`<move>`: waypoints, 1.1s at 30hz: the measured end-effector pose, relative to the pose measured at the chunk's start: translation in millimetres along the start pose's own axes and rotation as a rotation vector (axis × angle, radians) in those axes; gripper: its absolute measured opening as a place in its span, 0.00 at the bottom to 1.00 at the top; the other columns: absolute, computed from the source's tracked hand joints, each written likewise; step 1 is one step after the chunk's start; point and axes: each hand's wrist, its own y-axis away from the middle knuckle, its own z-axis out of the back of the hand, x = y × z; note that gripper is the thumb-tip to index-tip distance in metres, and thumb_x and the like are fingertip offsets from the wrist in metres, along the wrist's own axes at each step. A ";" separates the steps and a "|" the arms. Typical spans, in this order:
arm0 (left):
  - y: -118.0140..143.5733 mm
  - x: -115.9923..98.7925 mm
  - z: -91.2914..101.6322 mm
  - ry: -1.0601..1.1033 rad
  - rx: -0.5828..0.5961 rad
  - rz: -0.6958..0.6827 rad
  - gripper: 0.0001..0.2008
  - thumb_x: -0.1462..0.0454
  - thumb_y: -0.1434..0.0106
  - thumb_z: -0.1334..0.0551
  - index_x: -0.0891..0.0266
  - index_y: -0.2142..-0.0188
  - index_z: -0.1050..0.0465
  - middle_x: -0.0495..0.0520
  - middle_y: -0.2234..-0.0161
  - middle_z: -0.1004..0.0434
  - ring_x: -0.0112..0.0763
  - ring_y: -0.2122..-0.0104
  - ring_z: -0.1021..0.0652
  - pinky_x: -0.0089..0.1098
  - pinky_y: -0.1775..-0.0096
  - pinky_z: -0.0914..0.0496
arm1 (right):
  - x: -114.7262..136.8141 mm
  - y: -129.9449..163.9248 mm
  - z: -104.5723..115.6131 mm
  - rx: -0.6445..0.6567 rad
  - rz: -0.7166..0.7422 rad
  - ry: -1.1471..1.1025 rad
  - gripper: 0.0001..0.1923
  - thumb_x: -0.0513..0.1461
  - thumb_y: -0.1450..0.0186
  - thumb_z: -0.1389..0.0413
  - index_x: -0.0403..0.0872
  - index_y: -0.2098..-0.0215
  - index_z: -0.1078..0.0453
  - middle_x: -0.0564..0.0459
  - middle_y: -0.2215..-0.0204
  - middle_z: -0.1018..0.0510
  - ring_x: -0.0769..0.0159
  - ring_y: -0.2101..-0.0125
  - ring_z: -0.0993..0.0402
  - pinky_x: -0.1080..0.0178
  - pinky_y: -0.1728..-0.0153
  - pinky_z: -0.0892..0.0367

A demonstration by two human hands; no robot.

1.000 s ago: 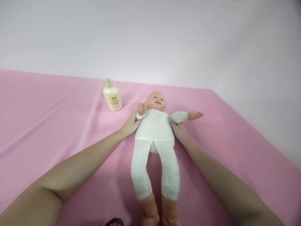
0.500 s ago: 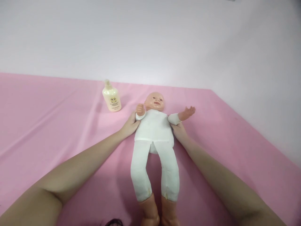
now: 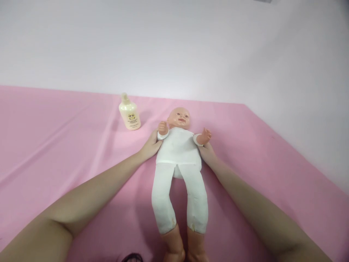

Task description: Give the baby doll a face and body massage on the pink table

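Note:
A baby doll (image 3: pixel 178 153) in white cloth lies on its back on the pink sheet (image 3: pixel 68 145), head away from me, feet near the bottom edge. My left hand (image 3: pixel 151 145) grips the doll's side under its raised arm. My right hand (image 3: pixel 207 153) holds the other side of the torso, under the doll's other arm, which is bent upward. The fingers of both hands are partly hidden behind the doll's body.
A cream lotion bottle (image 3: pixel 129 112) stands upright on the sheet, left of the doll's head. A pale wall runs along the back and the right side, close to the sheet's edge.
The doll's arm on the right, stretched out sideways a second ago, has swung up and inward over its chest. Both my hands stay at the doll's sides.

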 end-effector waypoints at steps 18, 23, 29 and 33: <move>0.1 -0.4 0.5 -0.004 0.015 -0.016 0.24 0.59 0.30 0.39 0.62 0.38 0.37 0.62 0.39 0.28 0.49 0.36 0.29 0.52 0.33 0.37 | 5.5 1.3 -1.1 -0.048 -0.094 -0.014 0.24 0.52 0.37 0.42 0.50 0.47 0.25 0.45 0.43 0.20 0.44 0.38 0.28 0.38 0.33 0.39; 0.1 -3.3 0.2 0.006 0.011 -0.004 0.23 0.60 0.31 0.38 0.61 0.39 0.36 0.61 0.40 0.27 0.49 0.37 0.28 0.52 0.34 0.36 | 14.4 5.2 -1.9 -0.025 -0.100 -0.041 0.23 0.53 0.34 0.43 0.52 0.47 0.24 0.47 0.44 0.19 0.46 0.37 0.29 0.42 0.33 0.38; 0.4 -2.7 0.7 -0.010 0.011 -0.012 0.24 0.60 0.31 0.39 0.61 0.38 0.37 0.62 0.38 0.29 0.49 0.36 0.29 0.53 0.32 0.37 | 13.0 4.4 -2.9 -0.024 -0.055 -0.065 0.23 0.53 0.33 0.43 0.49 0.47 0.24 0.45 0.42 0.20 0.47 0.36 0.29 0.44 0.32 0.39; 0.5 1.8 1.2 -0.011 0.009 -0.015 0.24 0.59 0.30 0.38 0.61 0.37 0.37 0.62 0.39 0.28 0.49 0.35 0.30 0.54 0.32 0.38 | 9.1 3.7 -2.4 -0.008 -0.018 -0.047 0.24 0.54 0.32 0.42 0.49 0.46 0.23 0.45 0.42 0.20 0.46 0.37 0.29 0.44 0.32 0.38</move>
